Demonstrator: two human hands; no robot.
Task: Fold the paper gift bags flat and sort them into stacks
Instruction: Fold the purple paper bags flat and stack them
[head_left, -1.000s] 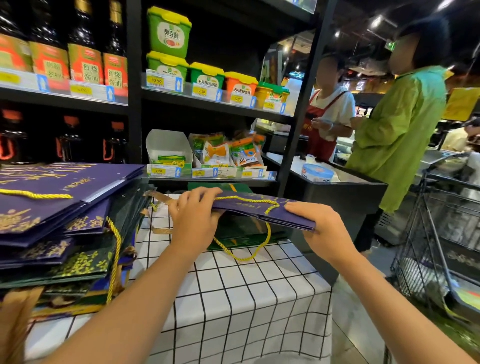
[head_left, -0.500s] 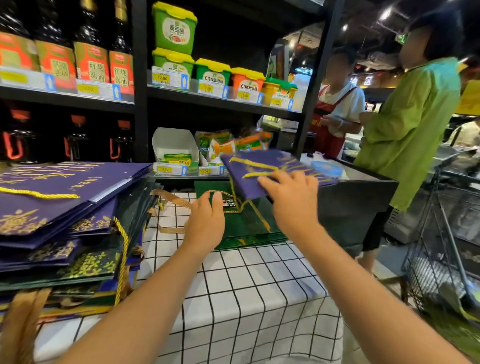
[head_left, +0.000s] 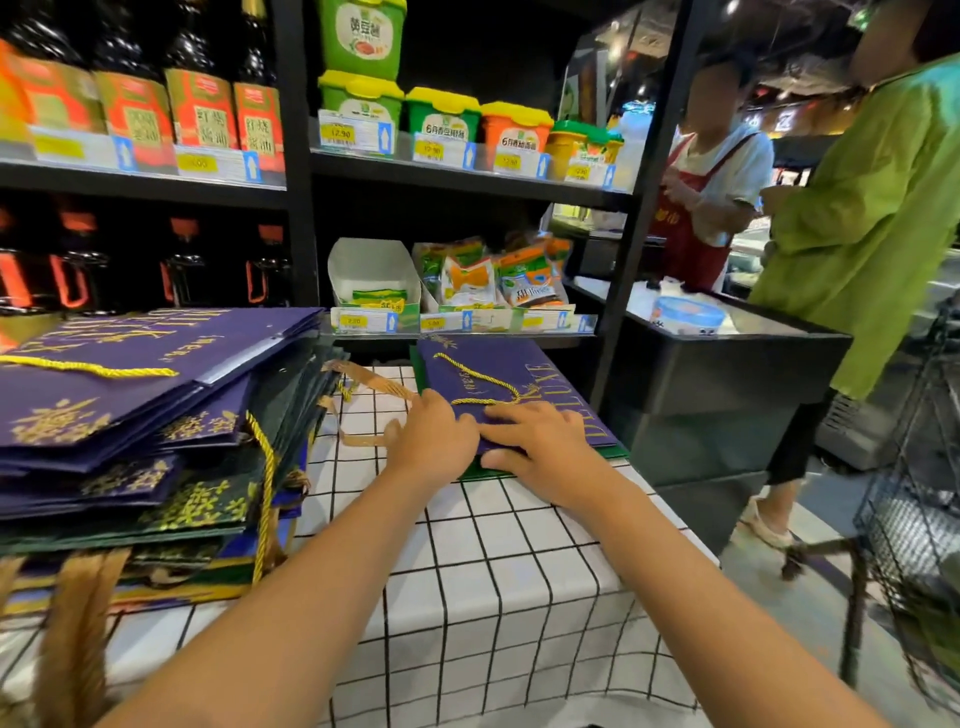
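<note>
Both hands, left (head_left: 434, 447) and right (head_left: 545, 447), press flat-fingered, gripping nothing, on a purple gift bag (head_left: 498, 384), seemingly flattening it onto the green-bottomed stack (head_left: 621, 453).

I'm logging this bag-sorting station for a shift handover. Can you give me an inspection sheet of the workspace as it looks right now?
Surface: table under a white cloth with a black grid.
Job's things: flat purple paper gift bag with gold cord handle lies on a green flat bag at the far edge; tall mixed stack of purple and green flat bags at the left.
Clutter: loose tan ribbon handles between the stacks.
Hands: left hand and right hand both press flat on the purple bag.
Cables: nothing seen.
Surroundings: black store shelves with sauce bottles and tubs; two people standing at the right; wire shopping cart.
</note>
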